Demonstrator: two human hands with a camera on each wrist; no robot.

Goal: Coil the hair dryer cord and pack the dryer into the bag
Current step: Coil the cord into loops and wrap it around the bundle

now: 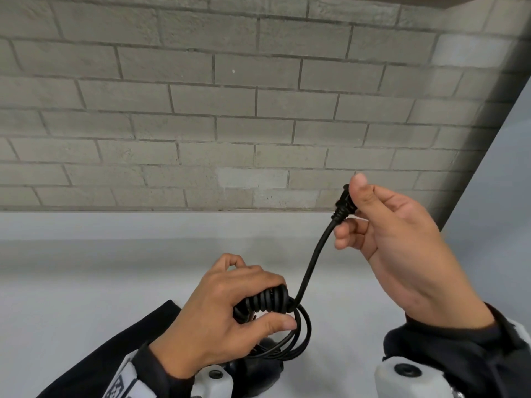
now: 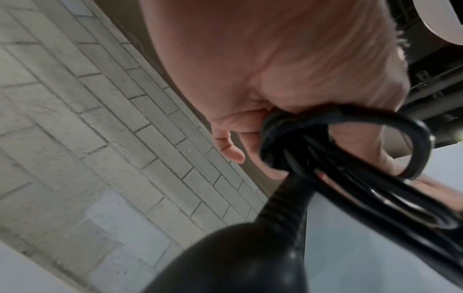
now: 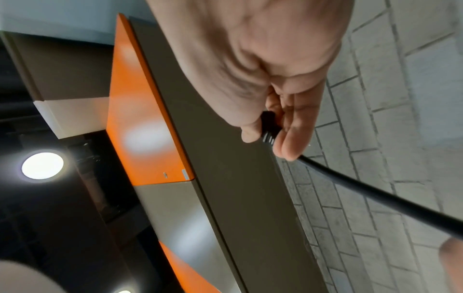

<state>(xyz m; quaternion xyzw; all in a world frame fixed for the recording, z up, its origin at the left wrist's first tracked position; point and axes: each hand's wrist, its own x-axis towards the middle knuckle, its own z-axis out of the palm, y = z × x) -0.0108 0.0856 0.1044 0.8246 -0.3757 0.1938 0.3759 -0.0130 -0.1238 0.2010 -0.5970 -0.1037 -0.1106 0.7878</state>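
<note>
Left hand (image 1: 227,314) clamped round coiled cord (image 1: 267,303), near, above hair dryer (image 1: 253,374) at counter (image 1: 86,268). Right hand (image 1: 396,234) pinching plug (image 1: 343,206), raised right. Risk: wraps springing loose if plug tail untucked.

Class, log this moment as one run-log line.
stage: coiling cord | left hand: grips cord coil | right hand: pinches plug | dryer: below left hand | bag: not in view

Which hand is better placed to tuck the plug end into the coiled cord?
Right. The right hand already pinches the black plug on the free cord end, while the left hand grips the wrapped black cord bundle and should probably just steady it.
</note>
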